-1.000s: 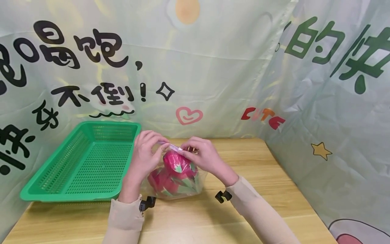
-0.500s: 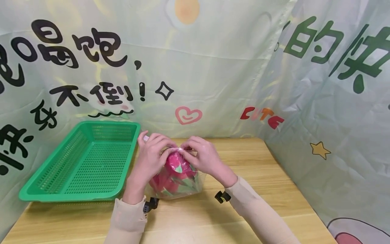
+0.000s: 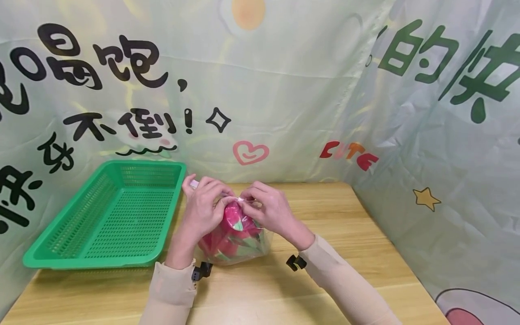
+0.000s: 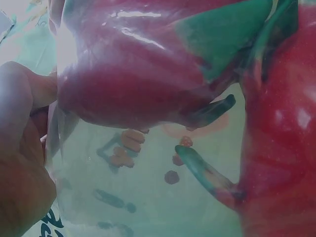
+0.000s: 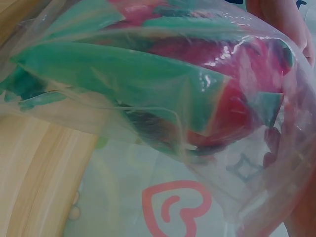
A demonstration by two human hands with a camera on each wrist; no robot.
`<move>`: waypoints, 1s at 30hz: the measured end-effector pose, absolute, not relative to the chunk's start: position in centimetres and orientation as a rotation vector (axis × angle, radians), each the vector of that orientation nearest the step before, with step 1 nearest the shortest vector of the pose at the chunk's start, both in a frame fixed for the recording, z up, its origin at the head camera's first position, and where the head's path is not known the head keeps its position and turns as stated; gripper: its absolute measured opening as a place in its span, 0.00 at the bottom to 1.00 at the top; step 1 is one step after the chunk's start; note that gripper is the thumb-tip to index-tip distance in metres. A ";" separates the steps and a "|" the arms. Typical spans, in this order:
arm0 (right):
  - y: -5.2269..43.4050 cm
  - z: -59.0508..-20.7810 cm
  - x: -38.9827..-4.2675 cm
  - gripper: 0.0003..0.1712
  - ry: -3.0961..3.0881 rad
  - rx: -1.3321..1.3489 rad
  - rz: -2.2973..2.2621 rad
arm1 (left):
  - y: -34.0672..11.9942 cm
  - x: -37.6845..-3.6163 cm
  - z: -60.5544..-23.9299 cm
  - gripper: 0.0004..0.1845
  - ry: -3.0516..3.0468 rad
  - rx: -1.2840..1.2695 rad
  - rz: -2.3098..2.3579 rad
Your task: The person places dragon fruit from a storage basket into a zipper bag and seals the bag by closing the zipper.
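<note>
A clear plastic bag point(image 3: 265, 246) stands on the table in the head view, holding several pinkish-red dragon fruits point(image 3: 234, 217) with green scales. Thumb and fingers of my left hand point(image 3: 206, 208) pinch the bag's top edge. Close beside it, my right hand point(image 3: 269, 208) pinches the same edge, so the hands almost meet above the fruit. In the left wrist view, the dragon fruits point(image 4: 128, 74) press near the clear film, with my left hand point(image 4: 24, 153) at the left. The right wrist view shows the bag point(image 5: 148, 113) from its side. The fingers partly hide the bag's mouth.
A green perforated plastic basket point(image 3: 122, 216) stands left of the bag, close to my left forearm. The wooden table point(image 3: 325, 212) meets a printed cloth backdrop point(image 3: 284, 113) at the back and right side.
My left hand has shifted right along the bag's top edge toward the right hand. The right hand and the bag stay nearly in place.
</note>
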State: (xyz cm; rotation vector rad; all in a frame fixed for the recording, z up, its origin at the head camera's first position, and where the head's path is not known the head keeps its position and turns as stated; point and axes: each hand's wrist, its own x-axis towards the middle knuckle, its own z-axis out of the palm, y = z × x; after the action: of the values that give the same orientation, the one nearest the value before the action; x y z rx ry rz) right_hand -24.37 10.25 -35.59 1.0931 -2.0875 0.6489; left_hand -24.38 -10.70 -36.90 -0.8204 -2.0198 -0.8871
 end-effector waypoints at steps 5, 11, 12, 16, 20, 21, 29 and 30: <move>10.3 -35.4 -24.2 0.05 -2.142 1.080 0.693 | -10.6 -24.5 -37.0 0.07 -2.000 -0.815 -0.877; 10.4 -35.3 -24.2 0.07 -2.190 1.091 0.723 | -10.3 -24.5 -37.0 0.08 -1.995 -0.813 -0.882; 10.4 -35.3 -24.3 0.07 -2.185 1.092 0.719 | -10.3 -24.5 -37.0 0.08 -1.996 -0.816 -0.886; 10.1 -35.4 -24.3 0.05 -2.138 1.100 0.679 | -10.4 -24.5 -37.1 0.08 -1.983 -0.820 -0.900; 9.9 -35.7 -24.4 0.04 -2.087 1.089 0.658 | -10.6 -24.6 -37.2 0.08 -1.980 -0.833 -0.917; 9.9 -35.8 -24.4 0.04 -2.081 1.084 0.660 | -10.7 -24.6 -37.2 0.08 -1.985 -0.836 -0.921; 10.8 -36.4 -24.2 0.03 -2.102 1.079 0.801 | -11.5 -24.5 -37.2 0.07 -1.991 -0.797 -0.918; 11.0 -36.5 -24.1 0.03 -2.110 1.078 0.821 | -11.6 -24.5 -37.2 0.07 -1.995 -0.799 -0.918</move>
State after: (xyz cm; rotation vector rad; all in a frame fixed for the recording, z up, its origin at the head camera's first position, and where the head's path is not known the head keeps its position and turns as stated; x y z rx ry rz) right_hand -24.06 11.04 -36.50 1.0778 -2.1103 0.8212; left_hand -24.52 -11.56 -37.19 -0.7990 -1.9945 -0.9185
